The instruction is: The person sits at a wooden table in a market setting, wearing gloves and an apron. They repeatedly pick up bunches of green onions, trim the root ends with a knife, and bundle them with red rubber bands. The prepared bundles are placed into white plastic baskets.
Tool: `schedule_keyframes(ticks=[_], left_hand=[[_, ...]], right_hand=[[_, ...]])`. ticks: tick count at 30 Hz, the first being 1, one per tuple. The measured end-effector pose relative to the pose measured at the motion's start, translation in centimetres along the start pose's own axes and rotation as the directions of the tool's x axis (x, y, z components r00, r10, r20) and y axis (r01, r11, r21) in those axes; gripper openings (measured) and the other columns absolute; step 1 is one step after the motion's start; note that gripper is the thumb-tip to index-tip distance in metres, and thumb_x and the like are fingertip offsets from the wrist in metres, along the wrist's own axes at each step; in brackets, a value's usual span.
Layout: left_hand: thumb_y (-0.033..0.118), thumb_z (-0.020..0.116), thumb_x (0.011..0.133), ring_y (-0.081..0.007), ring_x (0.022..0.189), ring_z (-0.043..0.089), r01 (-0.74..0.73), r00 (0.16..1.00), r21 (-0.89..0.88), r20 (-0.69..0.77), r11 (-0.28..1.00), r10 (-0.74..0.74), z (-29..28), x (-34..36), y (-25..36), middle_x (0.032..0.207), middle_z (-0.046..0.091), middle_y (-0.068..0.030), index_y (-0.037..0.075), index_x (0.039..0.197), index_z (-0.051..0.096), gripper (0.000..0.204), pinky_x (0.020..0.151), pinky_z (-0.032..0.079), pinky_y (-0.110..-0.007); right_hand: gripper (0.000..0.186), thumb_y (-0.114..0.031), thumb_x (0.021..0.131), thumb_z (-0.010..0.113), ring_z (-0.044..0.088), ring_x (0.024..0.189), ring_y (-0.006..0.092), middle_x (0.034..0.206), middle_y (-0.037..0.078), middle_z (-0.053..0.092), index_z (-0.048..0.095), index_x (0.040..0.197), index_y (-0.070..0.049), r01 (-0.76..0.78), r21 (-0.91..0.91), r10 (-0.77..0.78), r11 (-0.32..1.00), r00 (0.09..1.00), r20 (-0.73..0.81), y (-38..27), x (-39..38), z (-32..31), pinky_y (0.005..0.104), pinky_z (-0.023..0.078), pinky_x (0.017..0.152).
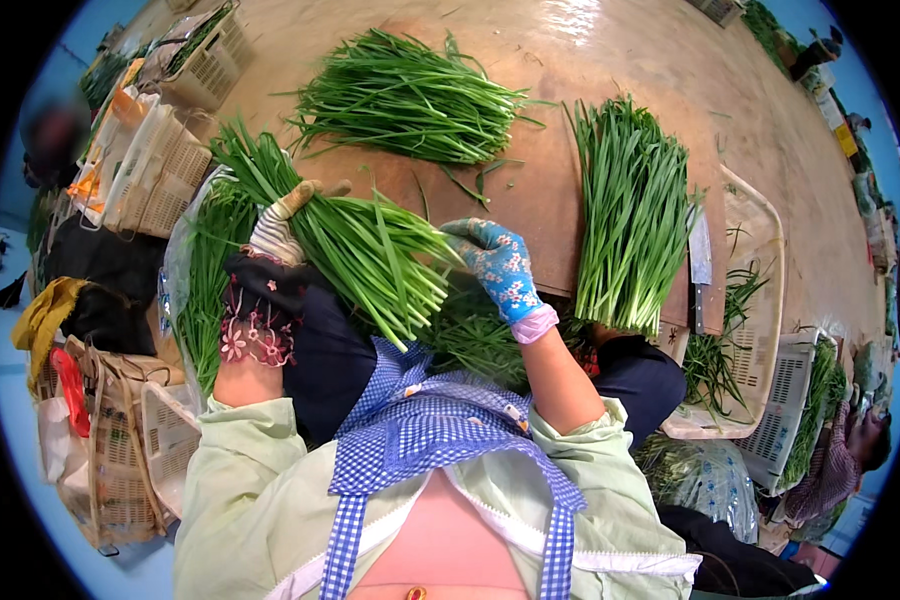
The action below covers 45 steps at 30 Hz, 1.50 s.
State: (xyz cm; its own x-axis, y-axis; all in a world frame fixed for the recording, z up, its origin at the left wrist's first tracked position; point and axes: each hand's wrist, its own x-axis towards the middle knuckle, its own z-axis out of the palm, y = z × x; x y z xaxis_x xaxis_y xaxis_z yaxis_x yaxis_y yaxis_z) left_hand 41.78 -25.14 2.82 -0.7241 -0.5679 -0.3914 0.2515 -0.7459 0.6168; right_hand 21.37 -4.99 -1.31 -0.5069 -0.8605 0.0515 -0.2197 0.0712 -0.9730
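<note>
A bunch of garlic chives (370, 250) lies slanted across my left hand (282, 222), which wears a striped, tan-fingered glove and is closed around it. Its pale cut ends point toward my lap. My right hand (498, 262), in a blue flowered glove, is at the right edge of this bunch. Its fingers are drawn together by the stem tips; what they pinch is too small to make out. Beyond my hands, a pile of chives (410, 97) rests on a brown board (530, 195). Another neat stack of chives (630, 215) lies at the board's right side.
A knife (700, 260) with a dark handle lies right of the stack, by a cream plastic crate (770, 300) with loose leaves. More chives (205, 290) stand in clear plastic at my left. Crates (155, 170) line the far left. Loose greens (475, 335) lie over my lap.
</note>
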Motion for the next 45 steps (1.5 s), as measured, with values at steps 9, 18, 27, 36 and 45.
schedule_keyframes(ticks=[9,18,27,36,45], left_hand=[[0.018,0.069,0.078,-0.0380,0.097,0.059,0.013,0.999,-0.056,-0.041,0.998,-0.016,0.0,-0.2,-0.8,0.115,0.057,-0.0226,0.005,0.093,0.061,0.021,0.083,0.050,-0.051],[0.018,0.067,0.079,-0.0352,0.097,0.060,0.029,0.996,-0.085,-0.081,0.996,-0.036,0.8,0.4,-1.4,0.111,0.060,-0.0205,0.004,0.091,0.062,0.019,0.083,0.051,-0.051],[0.018,0.063,0.081,-0.0338,0.094,0.061,-0.085,0.951,-0.215,-0.309,0.973,0.015,-2.6,0.3,0.3,0.106,0.063,-0.0173,0.001,0.100,0.062,0.025,0.088,0.047,-0.050],[0.019,0.065,0.080,-0.0327,0.094,0.061,-0.070,0.961,-0.180,-0.276,0.981,0.018,-2.0,-0.3,-0.2,0.104,0.064,-0.0162,0.004,0.095,0.063,0.022,0.087,0.048,-0.050],[0.019,0.061,0.082,-0.0329,0.096,0.060,-0.125,0.951,-0.201,-0.304,0.972,0.059,-1.5,-0.6,-0.2,0.104,0.063,-0.0171,0.004,0.093,0.062,0.019,0.088,0.048,-0.050]], right_hand=[[0.005,-0.005,0.076,0.066,0.061,0.069,0.0174,0.076,0.008,0.063,0.066,0.081,-0.004,0.093,-0.032,-0.098,0.995,0.948,-0.303,-0.4,0.1,0.9,0.0300,0.048,0.064],[0.007,-0.004,0.076,0.066,0.057,0.069,0.0134,0.078,0.006,0.063,0.066,0.083,-0.004,0.056,0.037,-0.042,0.998,0.948,-0.317,0.6,-0.3,0.4,0.0276,0.046,0.066],[0.010,-0.012,0.083,0.061,0.059,0.075,0.0158,0.077,0.006,0.062,0.063,0.086,-0.002,-0.155,0.117,0.168,0.981,0.980,-0.105,3.6,-1.3,-5.1,0.0282,0.047,0.073],[0.020,-0.020,0.076,0.066,0.062,0.076,0.0288,0.081,0.008,0.065,0.064,0.095,-0.014,0.247,-0.505,-0.307,0.827,0.951,-0.037,-1.7,0.6,0.8,0.0387,0.048,0.067],[0.013,-0.007,0.084,0.062,0.060,0.074,0.0122,0.085,0.004,0.066,0.065,0.095,-0.002,0.039,0.040,-0.030,0.998,0.977,-0.210,-0.2,1.8,0.9,0.0246,0.048,0.068]])
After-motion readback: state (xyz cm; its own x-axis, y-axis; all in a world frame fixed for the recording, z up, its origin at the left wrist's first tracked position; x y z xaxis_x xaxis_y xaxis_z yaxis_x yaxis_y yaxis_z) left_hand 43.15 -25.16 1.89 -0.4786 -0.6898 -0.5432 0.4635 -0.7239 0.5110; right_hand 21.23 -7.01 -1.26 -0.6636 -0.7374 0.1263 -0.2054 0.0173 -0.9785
